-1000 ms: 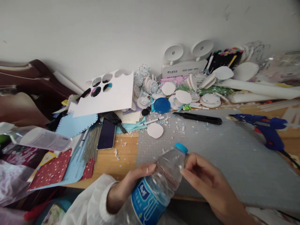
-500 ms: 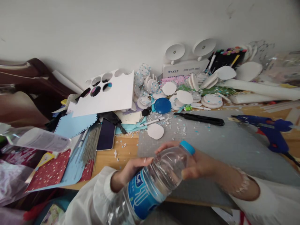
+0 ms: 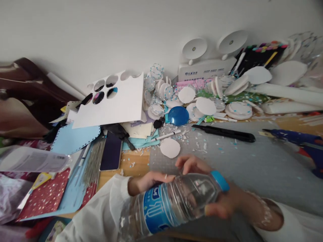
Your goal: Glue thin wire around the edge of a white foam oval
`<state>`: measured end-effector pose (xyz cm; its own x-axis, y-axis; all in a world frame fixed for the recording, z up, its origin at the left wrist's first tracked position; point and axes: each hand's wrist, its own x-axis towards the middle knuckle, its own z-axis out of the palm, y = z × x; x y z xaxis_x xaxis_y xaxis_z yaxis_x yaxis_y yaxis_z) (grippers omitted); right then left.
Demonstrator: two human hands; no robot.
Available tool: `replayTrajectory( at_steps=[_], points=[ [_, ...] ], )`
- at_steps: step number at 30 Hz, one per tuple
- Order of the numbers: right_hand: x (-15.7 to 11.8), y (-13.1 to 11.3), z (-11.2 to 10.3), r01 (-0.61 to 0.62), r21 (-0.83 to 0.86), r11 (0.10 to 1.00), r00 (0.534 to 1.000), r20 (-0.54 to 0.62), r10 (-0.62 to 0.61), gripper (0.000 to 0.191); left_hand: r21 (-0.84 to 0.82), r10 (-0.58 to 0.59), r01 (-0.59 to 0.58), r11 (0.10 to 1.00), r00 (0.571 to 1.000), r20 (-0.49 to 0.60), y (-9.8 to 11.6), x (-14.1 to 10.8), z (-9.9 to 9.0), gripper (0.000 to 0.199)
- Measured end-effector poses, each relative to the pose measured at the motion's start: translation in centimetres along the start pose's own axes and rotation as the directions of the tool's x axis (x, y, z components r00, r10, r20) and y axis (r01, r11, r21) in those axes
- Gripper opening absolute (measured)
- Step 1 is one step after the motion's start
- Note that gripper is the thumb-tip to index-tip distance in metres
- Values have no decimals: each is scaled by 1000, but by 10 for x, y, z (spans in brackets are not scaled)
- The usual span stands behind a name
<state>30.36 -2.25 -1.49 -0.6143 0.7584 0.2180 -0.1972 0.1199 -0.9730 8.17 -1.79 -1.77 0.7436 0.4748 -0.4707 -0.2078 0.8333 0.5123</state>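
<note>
Swung the bottle nearer level since earlier; clamped in left fingers mid-body, right fingers around shoulder.

From here I can't make out any words, only what looks like Chinese print on bottle and box.

a loose white fabric left sleeve with a banded cuff; a white fabric right sleeve; a pale, stranded bracelet.
</note>
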Motion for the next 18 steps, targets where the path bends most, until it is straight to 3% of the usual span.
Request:
replayTrajectory(
  at_steps=[4, 7, 13, 18],
  points=[
    [-7, 4, 3, 18, 55, 998, 999, 26, -20, 62, 115, -164, 149, 982, 977, 138, 5, 4, -5, 37],
    [-11, 14, 4, 79, 96, 992, 994, 63, -86, 75, 193, -237, 202, 960, 954, 181, 6, 6, -9, 40],
    [-11, 31, 2, 162, 77, 984, 983, 78, -168, 75, 334, -292, 210, 919, 931, 218, 5, 9, -12, 43],
    [-14, 26, 0, 115, 25, 993, 992, 49, -116, 66, 336, -316, 233, 912, 924, 217, 5, 10, -10, 45]
  ],
)
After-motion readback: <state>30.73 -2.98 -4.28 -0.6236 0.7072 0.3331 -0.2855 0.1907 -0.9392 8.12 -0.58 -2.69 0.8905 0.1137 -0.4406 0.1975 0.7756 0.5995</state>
